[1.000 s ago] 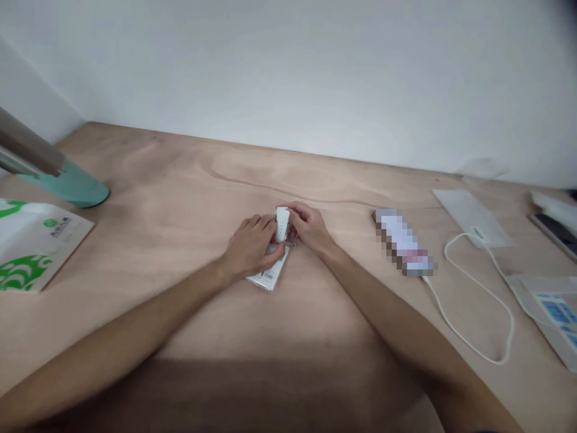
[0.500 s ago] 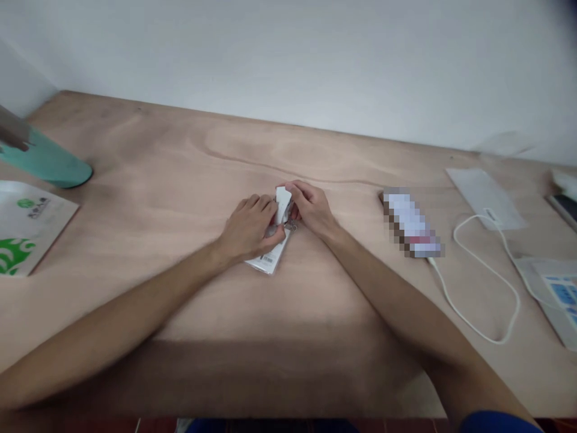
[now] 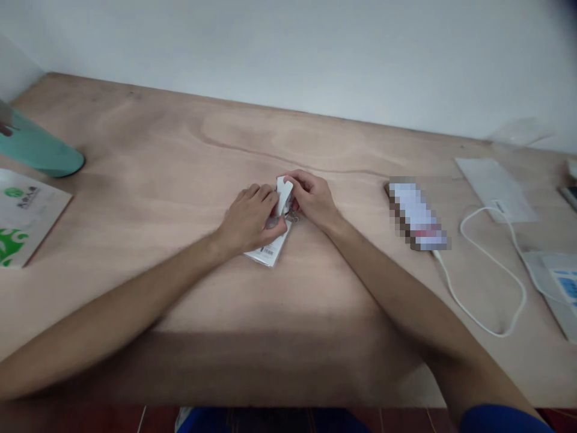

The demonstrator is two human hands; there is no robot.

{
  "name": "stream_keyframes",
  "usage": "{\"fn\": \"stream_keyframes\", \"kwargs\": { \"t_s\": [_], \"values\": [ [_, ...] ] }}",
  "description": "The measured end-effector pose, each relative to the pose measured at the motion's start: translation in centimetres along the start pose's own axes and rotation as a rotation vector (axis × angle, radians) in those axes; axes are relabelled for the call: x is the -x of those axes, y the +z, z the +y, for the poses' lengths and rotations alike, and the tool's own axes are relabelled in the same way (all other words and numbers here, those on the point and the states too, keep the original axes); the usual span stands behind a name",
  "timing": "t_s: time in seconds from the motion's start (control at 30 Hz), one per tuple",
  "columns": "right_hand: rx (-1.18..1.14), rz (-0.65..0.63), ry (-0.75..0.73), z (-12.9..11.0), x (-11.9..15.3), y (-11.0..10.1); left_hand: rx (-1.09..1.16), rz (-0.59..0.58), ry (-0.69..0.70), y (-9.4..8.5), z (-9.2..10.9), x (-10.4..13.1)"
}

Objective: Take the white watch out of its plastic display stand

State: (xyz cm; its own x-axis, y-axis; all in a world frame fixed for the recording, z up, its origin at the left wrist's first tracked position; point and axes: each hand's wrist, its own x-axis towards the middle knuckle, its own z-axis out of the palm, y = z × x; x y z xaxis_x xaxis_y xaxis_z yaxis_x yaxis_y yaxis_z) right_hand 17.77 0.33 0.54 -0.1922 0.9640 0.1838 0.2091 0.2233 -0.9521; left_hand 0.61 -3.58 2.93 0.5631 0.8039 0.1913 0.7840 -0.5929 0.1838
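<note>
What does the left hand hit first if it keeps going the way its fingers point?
The left hand points right and slightly away; its fingers already touch the small white piece, and just beyond that is the right hand. Depth is hard to judge.

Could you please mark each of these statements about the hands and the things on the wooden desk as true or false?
1. Both hands meet at a small white tab that stands up between the fingers. True: the left hand and the right hand both pinch the small white tab.
2. A flat white packet with a barcode lies under the left hand. True: the flat white packet shows below the knuckles.
3. The white cable lies coiled left of the hands. False: the white cable loops on the light wooden desk to the right.
4. The teal rounded base stands at the right edge. False: the teal rounded base is at the far left.
</note>
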Motion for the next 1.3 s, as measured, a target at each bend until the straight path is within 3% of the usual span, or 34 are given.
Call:
{"fn": "stream_keyframes", "kwargs": {
  "t_s": [1.3],
  "values": [
    [0.113,0.007,-0.08,1.3,-0.3,0.1,0.053,-0.014,-0.036,0.6,0.0,0.1]
  ]
}}
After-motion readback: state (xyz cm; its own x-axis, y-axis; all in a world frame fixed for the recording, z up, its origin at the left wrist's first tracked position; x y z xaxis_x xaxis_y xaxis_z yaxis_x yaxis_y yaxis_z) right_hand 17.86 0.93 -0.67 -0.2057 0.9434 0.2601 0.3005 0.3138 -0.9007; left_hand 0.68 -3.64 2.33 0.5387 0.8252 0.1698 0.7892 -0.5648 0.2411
